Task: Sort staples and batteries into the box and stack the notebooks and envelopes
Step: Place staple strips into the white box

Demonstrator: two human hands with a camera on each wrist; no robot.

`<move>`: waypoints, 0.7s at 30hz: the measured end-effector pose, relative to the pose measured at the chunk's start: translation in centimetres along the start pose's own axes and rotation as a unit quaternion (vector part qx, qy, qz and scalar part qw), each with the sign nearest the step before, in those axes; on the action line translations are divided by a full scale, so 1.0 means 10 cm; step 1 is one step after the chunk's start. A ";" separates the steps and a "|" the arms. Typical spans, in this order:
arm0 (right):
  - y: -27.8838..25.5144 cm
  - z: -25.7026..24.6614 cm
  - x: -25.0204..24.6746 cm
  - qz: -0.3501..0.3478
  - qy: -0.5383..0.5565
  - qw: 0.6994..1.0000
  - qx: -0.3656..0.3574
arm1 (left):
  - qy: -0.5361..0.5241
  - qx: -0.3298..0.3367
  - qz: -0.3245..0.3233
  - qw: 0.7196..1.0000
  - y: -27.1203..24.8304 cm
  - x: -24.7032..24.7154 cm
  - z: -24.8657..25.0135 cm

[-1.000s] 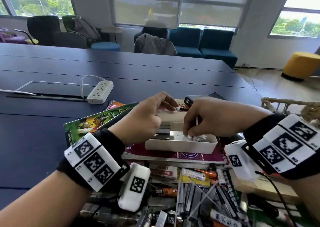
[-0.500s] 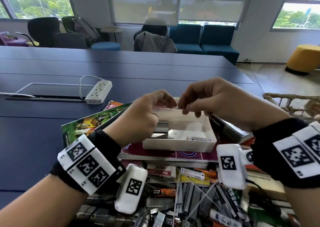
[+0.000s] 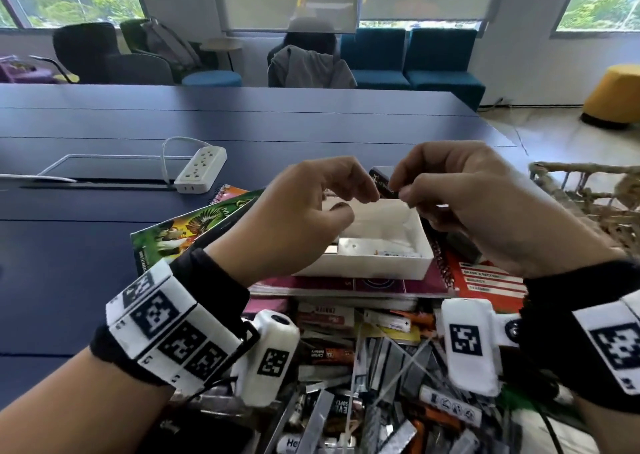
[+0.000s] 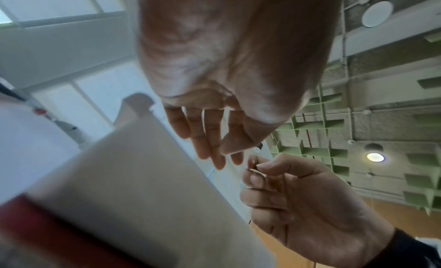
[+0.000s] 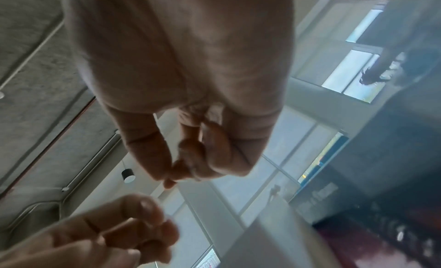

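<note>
White box (image 3: 360,266) sits on the maroon notebook (image 3: 346,285) on the worktop (image 3: 86,245), a few small items inside; a second ago the right hand (image 3: 478,207) was down in it, now it's lifted over the far rim, pinching something thin I can't identify. Left hand (image 3: 308,207) barely moved: raised opposite it, fingers loosely curled and nothing visible in them, fingertips nearly meeting the right's, so probably a handover or separating a stuck piece. Heap of staple strips (image 3: 388,367) and batteries (image 3: 329,353) in front looks barely dented, notebooks unstacked — early in the task.

Tiny item pinched in right hand (image 4: 298,200), too small to identify.
</note>
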State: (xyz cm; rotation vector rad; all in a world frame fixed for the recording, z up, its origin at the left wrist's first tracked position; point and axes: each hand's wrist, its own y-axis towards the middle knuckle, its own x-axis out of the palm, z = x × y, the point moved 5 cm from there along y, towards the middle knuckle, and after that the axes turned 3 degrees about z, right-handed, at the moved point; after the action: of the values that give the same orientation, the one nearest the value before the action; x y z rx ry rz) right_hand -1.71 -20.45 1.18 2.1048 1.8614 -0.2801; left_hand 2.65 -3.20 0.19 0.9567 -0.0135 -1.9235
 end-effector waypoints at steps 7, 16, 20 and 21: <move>-0.22 0.08 0.13 -0.142 -0.108 0.984 0.011 | 0.014 0.000 -0.137 0.990 -0.15 0.10 0.22; -0.30 0.01 0.24 -0.193 -0.160 0.968 0.002 | 0.092 -0.036 -0.263 0.960 -0.25 0.27 0.14; -0.21 -0.10 0.31 -0.191 -0.184 0.964 0.000 | 0.093 -0.052 -0.251 0.962 -0.24 0.21 0.14; -0.19 -0.13 0.33 -0.194 -0.187 0.963 0.003 | 0.095 -0.057 -0.255 0.961 -0.23 0.20 0.14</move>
State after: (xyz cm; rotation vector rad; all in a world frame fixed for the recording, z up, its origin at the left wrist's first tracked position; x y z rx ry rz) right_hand -3.20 -16.77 1.05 1.5345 2.0102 -0.7189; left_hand -0.43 -3.92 -0.93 1.1396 0.4958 -2.2543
